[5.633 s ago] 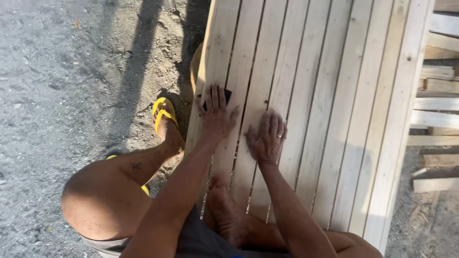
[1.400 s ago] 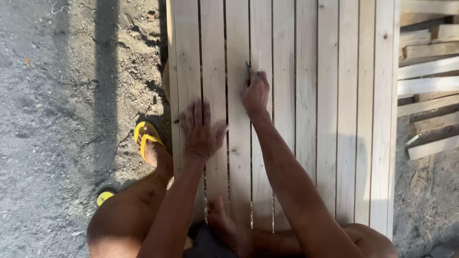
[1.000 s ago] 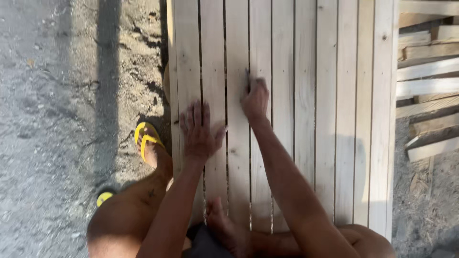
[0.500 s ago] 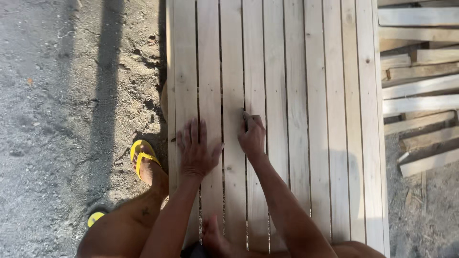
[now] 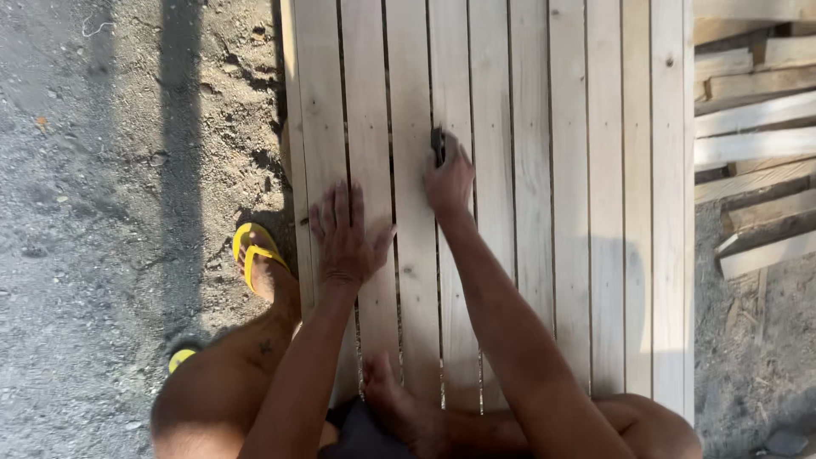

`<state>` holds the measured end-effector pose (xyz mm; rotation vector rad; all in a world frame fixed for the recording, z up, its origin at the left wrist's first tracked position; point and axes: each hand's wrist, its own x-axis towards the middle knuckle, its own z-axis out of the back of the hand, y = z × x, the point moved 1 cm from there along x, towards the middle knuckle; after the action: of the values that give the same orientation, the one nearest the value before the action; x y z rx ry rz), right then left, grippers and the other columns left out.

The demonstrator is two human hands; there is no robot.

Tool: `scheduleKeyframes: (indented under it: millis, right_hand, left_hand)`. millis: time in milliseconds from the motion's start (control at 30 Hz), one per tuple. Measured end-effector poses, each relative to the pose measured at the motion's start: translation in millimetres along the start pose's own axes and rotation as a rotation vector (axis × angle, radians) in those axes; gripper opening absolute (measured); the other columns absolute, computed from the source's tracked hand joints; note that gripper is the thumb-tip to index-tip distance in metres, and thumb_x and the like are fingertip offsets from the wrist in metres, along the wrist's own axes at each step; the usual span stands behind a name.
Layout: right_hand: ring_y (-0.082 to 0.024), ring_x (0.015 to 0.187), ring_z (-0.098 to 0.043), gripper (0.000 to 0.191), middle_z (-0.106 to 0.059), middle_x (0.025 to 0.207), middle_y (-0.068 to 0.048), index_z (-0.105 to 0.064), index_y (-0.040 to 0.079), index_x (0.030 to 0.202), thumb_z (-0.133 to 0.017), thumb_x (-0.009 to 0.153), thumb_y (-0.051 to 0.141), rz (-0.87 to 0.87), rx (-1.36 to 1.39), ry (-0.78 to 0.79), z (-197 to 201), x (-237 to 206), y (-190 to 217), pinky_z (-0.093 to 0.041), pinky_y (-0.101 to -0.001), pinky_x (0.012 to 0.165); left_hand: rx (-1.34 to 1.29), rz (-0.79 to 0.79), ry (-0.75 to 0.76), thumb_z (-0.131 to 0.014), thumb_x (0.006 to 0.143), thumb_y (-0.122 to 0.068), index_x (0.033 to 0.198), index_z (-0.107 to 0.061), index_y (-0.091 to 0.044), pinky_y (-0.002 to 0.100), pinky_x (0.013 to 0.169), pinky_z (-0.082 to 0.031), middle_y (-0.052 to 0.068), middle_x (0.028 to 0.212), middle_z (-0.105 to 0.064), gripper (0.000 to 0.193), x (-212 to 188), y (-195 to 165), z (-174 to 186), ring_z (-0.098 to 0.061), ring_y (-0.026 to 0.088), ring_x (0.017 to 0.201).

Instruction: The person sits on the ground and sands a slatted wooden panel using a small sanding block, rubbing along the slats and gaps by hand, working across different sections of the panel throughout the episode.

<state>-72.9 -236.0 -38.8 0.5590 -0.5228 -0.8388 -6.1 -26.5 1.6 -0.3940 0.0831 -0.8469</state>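
A small dark tool (image 5: 437, 144) sits on the slatted wooden panel (image 5: 586, 212), over the gap between two pale slats a little left of the panel's middle and toward the far half of it; the right hand (image 5: 448, 180) is closed around its near end, fingers curled and knuckles up, so only the far tip of the tool shows and its kind cannot be told; the left hand (image 5: 344, 238) lies nearer and to the left, flat on the slats with fingers spread and holding nothing, well apart from the right hand; both forearms run in from the near edge, the right one slanting across the middle slats; a bare foot (image 5: 399, 406) rests on the near end of the panel between the two arms, just beside dark shorts (image 5: 361, 435); the slats run from near to far with narrow dark gaps between them, and shade covers the near right part; left of the panel is gritty grey ground (image 5: 93, 212), where the other foot stands in a yellow flip-flop (image 5: 252, 255) just beside the panel's left edge; right of the panel lie loose wooden boards (image 5: 752, 127), stacked unevenly on the dirt.
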Motion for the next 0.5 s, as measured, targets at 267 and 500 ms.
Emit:
scheduleKeyframes:
  millis: [267,500]
  right_hand:
    - [-0.039,0.094,-0.071,0.029,-0.071,0.103,-0.023,-0.072,-0.003,0.115,-0.065,0.091,0.012,-0.008,0.009,0.06,10,-6,9,-0.056,-0.0469,0.087]
    - [-0.042,0.085,-0.071,0.024,-0.072,0.091,-0.023,-0.074,-0.003,0.107,-0.069,0.092,0.016,-0.105,-0.014,0.029,16,8,11,-0.057,-0.0486,0.079]
  left_hand:
    - [-0.011,-0.008,-0.052,-0.062,0.09,-0.061,0.159,-0.03,-0.002,0.065,0.121,-0.015,0.024,0.16,-0.032,0.096,4,2,-3,-0.029,0.043,0.148]
    - [0.005,-0.01,-0.02,-0.06,0.091,-0.061,0.16,-0.029,-0.002,0.063,0.122,-0.015,0.023,0.163,-0.029,0.096,0,-1,-2,-0.029,0.043,0.149]
